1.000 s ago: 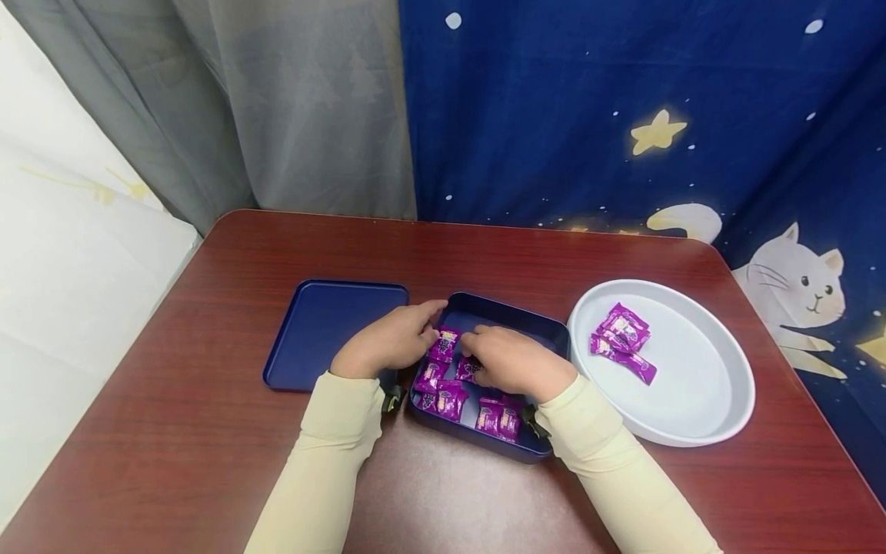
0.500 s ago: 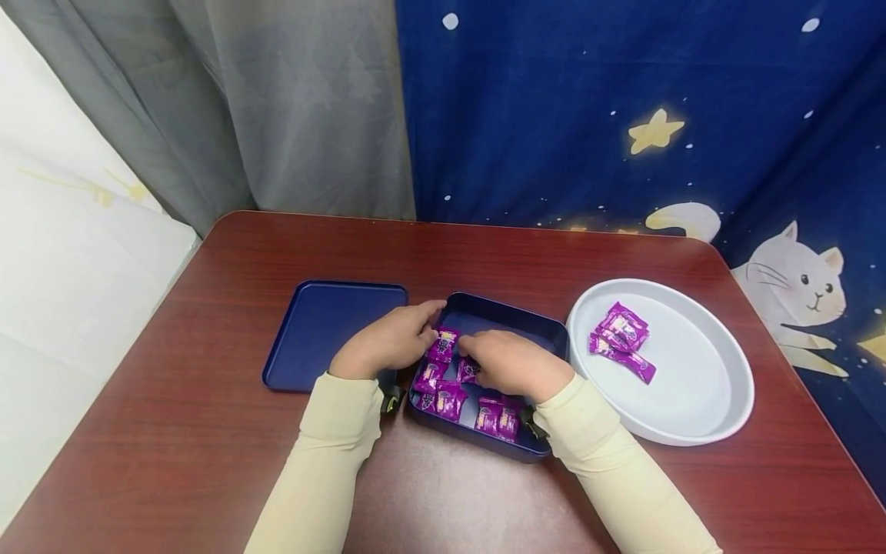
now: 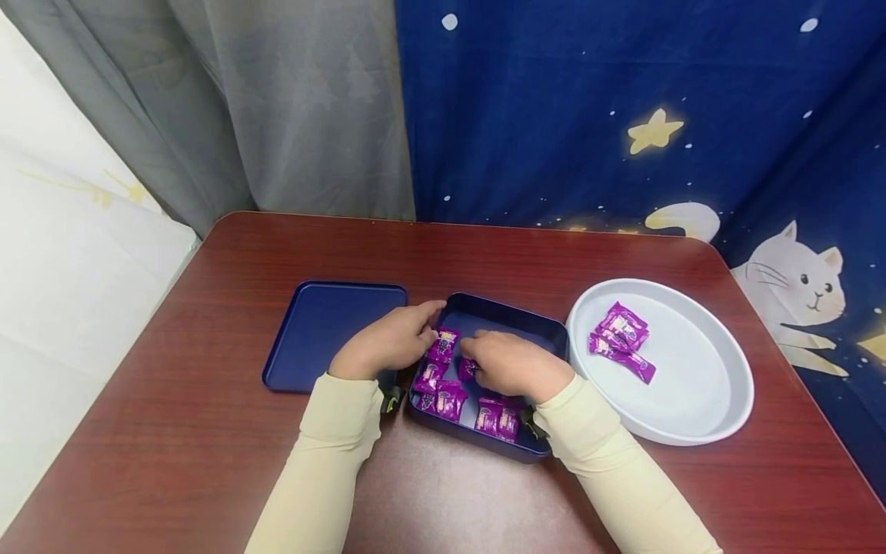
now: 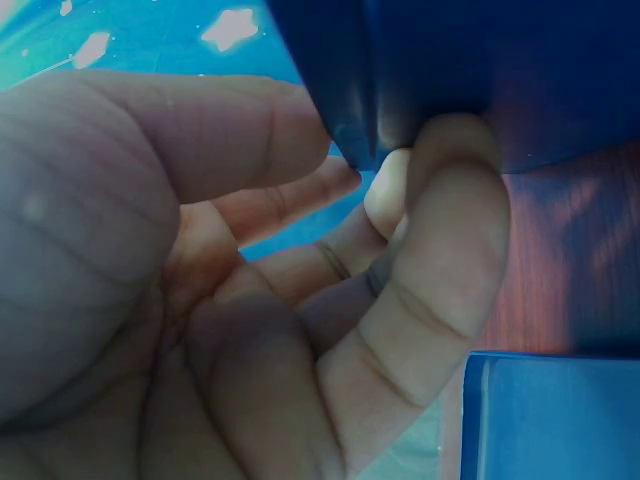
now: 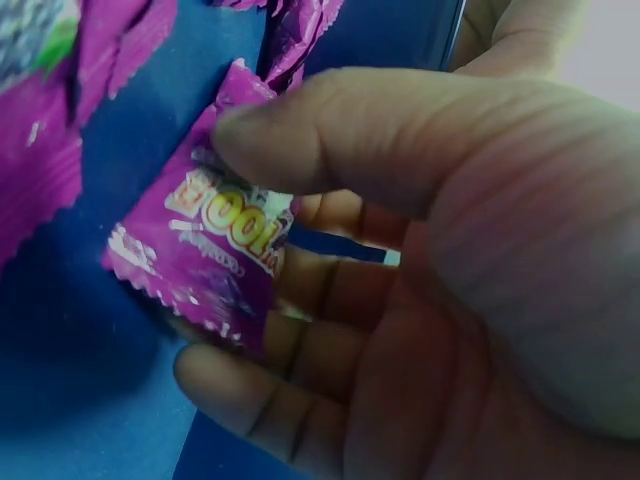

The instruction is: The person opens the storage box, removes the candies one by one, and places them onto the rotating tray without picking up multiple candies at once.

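A dark blue rectangular box stands in the middle of the table, holding several purple candy packets with grape pictures. At its left wall, my left hand grips the box between thumb and curled fingers. In the left wrist view, the thumb tip meets the box's edge and the fingers bend against its outer side. My right hand reaches inside the box and pinches one purple candy packet between thumb and fingers. This packet is partly covered by the hand in the head view.
To the left lies a blue lid, like a shallow tray. A round white tray stands close to the box's right side, with several purple packets piled at its left. Curtains hang behind the table's far edge.
The right hand's fingers have shifted slightly over the packet inside the box. The left hand, the box, the lid and the white tray stay where they were.
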`<state>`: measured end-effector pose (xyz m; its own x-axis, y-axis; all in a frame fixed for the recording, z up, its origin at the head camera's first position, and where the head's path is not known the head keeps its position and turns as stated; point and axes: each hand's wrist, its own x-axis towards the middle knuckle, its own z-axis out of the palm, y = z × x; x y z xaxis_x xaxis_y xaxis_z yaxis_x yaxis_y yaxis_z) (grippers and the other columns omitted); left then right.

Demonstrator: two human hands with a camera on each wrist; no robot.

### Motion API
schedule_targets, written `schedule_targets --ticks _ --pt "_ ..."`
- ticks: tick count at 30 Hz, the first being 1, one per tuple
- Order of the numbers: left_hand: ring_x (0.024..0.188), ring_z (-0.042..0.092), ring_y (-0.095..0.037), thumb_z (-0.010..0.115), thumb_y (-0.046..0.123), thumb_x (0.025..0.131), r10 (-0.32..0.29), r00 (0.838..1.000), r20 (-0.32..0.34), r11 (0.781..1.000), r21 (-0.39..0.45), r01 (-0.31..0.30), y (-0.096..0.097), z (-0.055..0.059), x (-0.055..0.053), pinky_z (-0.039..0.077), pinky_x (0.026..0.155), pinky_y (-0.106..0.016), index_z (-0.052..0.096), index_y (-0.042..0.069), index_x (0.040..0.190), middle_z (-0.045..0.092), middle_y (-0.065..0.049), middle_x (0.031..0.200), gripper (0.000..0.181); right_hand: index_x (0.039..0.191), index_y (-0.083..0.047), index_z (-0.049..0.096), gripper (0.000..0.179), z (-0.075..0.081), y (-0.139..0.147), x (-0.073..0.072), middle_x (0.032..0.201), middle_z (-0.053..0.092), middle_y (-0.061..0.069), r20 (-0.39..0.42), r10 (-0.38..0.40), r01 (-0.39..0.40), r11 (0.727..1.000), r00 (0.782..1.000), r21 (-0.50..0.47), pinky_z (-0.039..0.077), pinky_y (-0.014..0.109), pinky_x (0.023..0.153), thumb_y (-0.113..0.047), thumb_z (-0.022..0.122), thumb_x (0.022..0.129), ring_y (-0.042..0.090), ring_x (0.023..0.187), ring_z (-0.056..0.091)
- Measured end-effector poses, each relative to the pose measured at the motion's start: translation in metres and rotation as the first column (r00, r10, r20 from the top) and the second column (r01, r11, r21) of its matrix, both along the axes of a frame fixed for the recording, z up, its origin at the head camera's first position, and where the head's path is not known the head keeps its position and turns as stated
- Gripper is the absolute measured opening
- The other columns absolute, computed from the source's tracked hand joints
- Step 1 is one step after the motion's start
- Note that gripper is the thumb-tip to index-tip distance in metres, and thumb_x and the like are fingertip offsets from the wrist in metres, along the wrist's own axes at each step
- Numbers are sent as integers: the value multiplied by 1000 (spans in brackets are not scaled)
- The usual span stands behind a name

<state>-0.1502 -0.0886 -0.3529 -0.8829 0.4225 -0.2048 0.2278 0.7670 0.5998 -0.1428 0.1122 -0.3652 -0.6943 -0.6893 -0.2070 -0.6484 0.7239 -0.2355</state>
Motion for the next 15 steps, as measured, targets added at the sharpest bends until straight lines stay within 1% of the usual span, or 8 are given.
schedule_targets --ticks 3,6,8,12,15 --pt "93 56 -22 52 13 102 -5 1000 -1 1000 -1 5 0 0 0 45 83 -38 39 7 152 61 -10 117 52 93 -9 62 10 0 0 -1 80 52 0 -9 15 -16 999 1000 -35 48 38 76 -4 68 87 19 77 53" --pt "91 56 -21 51 13 102 -7 1000 1 1000 3 7 0 0 0 45 82 -37 39 7 152 61 -9 113 52 89 -10 61 10 1 -1 -2 75 51 -2 -6 23 -23 998 1000 -65 46 36 72 -3 67 87 19 72 51" --pt "92 56 -21 51 13 102 -7 1000 1 1000 6 7 0 1 0 45 83 -37 38 7 152 60 -9 113 52 90 -10 62 9 2 -1 -2 74 52 -2 1 24 -24 997 1000 -76 47 35 72 -3 67 88 18 72 51" --pt "93 56 -21 51 13 102 -7 1000 0 1000 7 7 -1 2 0 44 83 -38 39 7 152 60 -9 114 52 94 -9 63 9 5 0 -2 77 55 -3 12 23 -22 996 1000 -89 49 36 75 -4 68 88 17 73 53" --pt "95 56 -22 51 13 102 -4 1000 1 1000 10 4 -1 2 0 45 86 -38 39 7 152 61 -10 118 52 94 -9 62 10 8 2 -2 79 55 -2 3 26 -26 995 1000 -97 49 36 76 -4 68 88 17 74 53"
